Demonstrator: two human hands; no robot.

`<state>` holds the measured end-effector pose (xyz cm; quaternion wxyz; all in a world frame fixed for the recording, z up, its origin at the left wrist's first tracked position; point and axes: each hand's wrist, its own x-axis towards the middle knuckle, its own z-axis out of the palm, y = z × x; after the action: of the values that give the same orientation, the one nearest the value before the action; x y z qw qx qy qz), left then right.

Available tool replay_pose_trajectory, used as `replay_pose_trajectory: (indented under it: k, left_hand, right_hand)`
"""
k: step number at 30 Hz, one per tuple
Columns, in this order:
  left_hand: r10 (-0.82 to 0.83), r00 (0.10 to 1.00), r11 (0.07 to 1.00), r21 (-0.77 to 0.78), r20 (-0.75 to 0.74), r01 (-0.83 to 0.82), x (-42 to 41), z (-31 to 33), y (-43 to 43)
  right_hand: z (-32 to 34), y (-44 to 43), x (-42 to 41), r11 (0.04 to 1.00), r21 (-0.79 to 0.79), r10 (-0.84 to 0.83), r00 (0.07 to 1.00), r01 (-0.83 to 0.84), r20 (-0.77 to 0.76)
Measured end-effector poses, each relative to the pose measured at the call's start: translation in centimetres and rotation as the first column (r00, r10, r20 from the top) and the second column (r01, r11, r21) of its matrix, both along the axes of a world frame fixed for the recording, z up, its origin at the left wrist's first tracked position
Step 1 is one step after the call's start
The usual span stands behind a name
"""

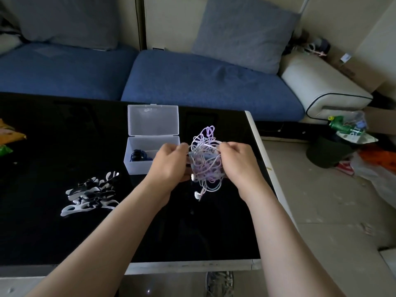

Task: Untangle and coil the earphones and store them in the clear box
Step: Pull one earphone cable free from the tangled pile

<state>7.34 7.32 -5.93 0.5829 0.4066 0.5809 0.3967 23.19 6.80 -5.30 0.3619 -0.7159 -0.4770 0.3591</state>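
Note:
A tangled bundle of white and pale purple earphones [206, 159] hangs above the black table [64, 236], held between both hands. My left hand [169, 162] pinches its left side and my right hand [235, 161] pinches its upper right side. An earbud [197, 195] dangles below the bundle. The clear box [139, 166] stands just left of my left hand with its lid [153, 121] open upright; a dark coiled earphone [138, 155] lies inside it.
A pile of white and black cable winders [91, 192] lies on the table's left. Snack packets [8, 136] sit at the far left edge. A blue sofa [192, 82] stands behind the table. Bags and clutter [353, 133] cover the floor to the right.

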Motion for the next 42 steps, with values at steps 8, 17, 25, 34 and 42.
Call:
replay_pose_trajectory:
  k: [8, 17, 25, 34, 42]
  left_hand:
    - [0.119, 0.970, 0.978, -0.191, 0.210, -0.079, -1.0, -0.1, 1.1]
    - [-0.056, 0.989, 0.992, -0.108, 0.136, 0.071, -2.7, 0.4, 0.9]
    - [-0.008, 0.945, 0.999, 0.036, -0.327, 0.021, -4.6, -0.6, 0.7]
    - [0.042, 0.826, 0.992, 0.121, -0.561, 0.033, -7.0, -1.8, 1.2]
    - [0.076, 0.568, 0.979, 0.168, -0.819, 0.112, -8.2, -1.9, 0.7]
  right_hand:
    - [0.7, 1.3, -1.1, 0.990, -0.126, -0.098, 0.963, 0.068, -0.252]
    - [0.5, 0.7, -1.9, 0.923, -0.382, -0.084, 0.952, -0.037, -0.295]
    - [0.0, 0.3, -1.9, 0.897, -0.328, 0.210, 0.939, -0.295, -0.271]
    - [-1.2, -0.2, -1.8, 0.925, -0.276, 0.269, 0.963, -0.262, -0.012]
    - [-1.7, -0.2, -1.5, 0.938, -0.277, 0.263, 0.948, -0.207, 0.181]
